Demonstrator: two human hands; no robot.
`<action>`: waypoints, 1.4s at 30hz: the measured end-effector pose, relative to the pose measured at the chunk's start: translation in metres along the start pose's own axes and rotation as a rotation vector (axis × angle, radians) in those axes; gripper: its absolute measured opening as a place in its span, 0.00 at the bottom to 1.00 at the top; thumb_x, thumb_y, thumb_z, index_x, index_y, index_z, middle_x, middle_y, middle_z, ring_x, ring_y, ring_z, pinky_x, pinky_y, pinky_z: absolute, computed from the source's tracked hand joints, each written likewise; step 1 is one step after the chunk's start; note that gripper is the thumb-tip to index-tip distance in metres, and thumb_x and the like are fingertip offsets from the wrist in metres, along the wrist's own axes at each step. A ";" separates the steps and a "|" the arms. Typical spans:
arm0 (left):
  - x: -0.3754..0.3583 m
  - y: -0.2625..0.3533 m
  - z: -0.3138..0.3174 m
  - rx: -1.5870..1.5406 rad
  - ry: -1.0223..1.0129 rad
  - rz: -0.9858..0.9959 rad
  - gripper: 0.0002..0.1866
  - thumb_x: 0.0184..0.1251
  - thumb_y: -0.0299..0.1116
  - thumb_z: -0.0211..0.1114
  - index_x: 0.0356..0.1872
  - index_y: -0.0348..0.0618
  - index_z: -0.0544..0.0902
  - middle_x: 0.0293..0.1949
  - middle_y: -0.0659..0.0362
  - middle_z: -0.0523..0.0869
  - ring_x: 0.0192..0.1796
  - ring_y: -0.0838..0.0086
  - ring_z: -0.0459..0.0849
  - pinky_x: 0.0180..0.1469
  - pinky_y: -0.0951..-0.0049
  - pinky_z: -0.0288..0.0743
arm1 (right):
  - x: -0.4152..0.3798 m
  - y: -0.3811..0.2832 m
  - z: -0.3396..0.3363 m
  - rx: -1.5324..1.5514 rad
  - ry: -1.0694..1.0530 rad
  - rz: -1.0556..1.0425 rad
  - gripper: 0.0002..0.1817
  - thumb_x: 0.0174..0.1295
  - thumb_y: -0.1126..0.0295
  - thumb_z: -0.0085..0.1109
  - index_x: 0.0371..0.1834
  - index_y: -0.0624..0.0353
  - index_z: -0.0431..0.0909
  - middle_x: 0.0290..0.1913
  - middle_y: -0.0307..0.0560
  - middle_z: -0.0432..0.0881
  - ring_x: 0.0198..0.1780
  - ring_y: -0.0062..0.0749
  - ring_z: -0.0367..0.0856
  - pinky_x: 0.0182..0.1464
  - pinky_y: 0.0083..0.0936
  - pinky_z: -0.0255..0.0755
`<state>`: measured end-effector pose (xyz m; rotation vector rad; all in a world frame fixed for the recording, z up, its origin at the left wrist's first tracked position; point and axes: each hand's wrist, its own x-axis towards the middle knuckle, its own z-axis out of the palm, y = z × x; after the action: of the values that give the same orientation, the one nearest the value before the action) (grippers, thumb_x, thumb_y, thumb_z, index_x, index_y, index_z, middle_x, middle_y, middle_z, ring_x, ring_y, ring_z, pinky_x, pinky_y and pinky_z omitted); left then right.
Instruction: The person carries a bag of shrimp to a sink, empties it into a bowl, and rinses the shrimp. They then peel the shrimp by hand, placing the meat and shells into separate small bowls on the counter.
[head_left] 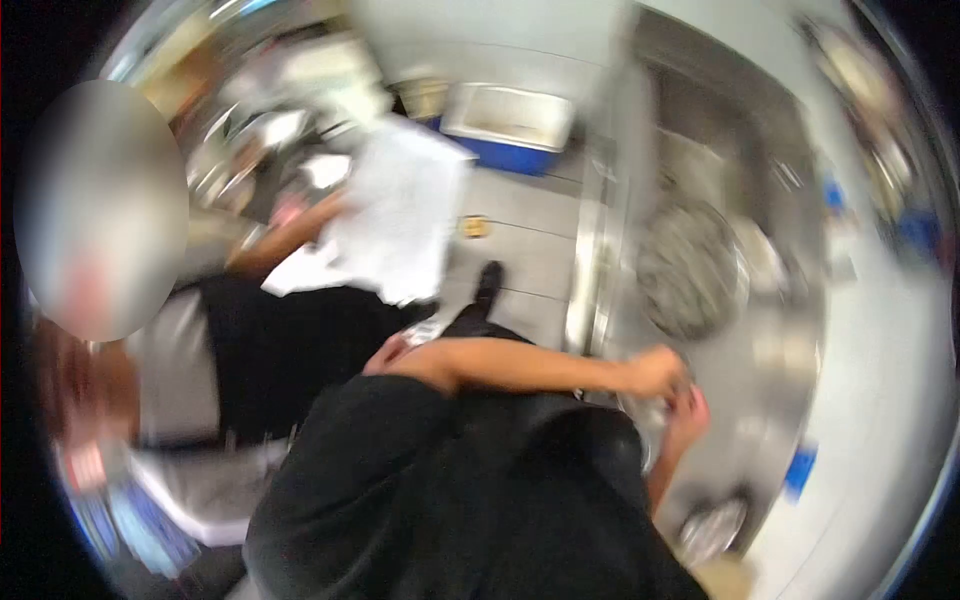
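My left hand (655, 372) reaches across from the left with its fingers curled closed, above the metal counter (745, 385). My right hand (687, 412) meets it from below, also with bent, closed fingers. Something small and dark seems to be between the two hands, but blur hides what it is. Just past them, a round basin (690, 270) with greyish contents stands in the steel sink area. Near my right forearm is a shiny rounded metal edge, partly hidden by my black shirt.
At left a co-worker in a black apron (290, 350) stands close, one hand near a large white sheet (400, 205). A blue and white bin (510, 125) stands on the tiled floor ahead. A shiny bowl-like item (712, 528) lies at the lower right.
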<state>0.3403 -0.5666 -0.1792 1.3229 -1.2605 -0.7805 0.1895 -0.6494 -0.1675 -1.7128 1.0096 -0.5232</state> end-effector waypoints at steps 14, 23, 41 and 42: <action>-0.032 0.008 -0.084 -0.332 0.310 -0.408 0.09 0.63 0.21 0.66 0.43 0.28 0.84 0.33 0.56 0.87 0.32 0.78 0.83 0.39 0.78 0.78 | 0.185 -0.003 0.025 -0.492 -0.172 -0.184 0.26 0.56 0.54 0.67 0.54 0.59 0.81 0.43 0.57 0.85 0.47 0.48 0.84 0.50 0.40 0.77; -0.125 0.020 -0.063 -0.359 0.508 -0.491 0.08 0.63 0.23 0.66 0.41 0.29 0.85 0.31 0.57 0.87 0.31 0.80 0.83 0.37 0.80 0.77 | 0.209 -0.010 0.081 -1.121 -0.360 -0.189 0.46 0.54 0.48 0.68 0.75 0.36 0.54 0.78 0.55 0.46 0.73 0.66 0.54 0.65 0.68 0.57; -0.369 0.079 0.013 -0.078 0.743 -0.339 0.07 0.53 0.32 0.72 0.30 0.39 0.86 0.22 0.61 0.85 0.25 0.80 0.82 0.29 0.75 0.75 | 0.255 0.040 0.052 -0.913 -0.515 -0.519 0.34 0.60 0.57 0.63 0.67 0.63 0.70 0.65 0.63 0.72 0.67 0.51 0.70 0.68 0.38 0.60; -0.392 0.078 0.022 -0.012 0.714 -0.349 0.08 0.53 0.33 0.71 0.28 0.39 0.86 0.21 0.62 0.84 0.24 0.79 0.81 0.28 0.75 0.74 | 0.242 0.040 0.053 -1.075 -0.425 -0.571 0.36 0.60 0.52 0.62 0.68 0.62 0.68 0.68 0.62 0.69 0.69 0.53 0.66 0.70 0.38 0.57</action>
<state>0.2156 -0.1868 -0.1923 1.6361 -0.4653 -0.4699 0.3472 -0.8240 -0.2535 -2.9420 0.4580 0.1202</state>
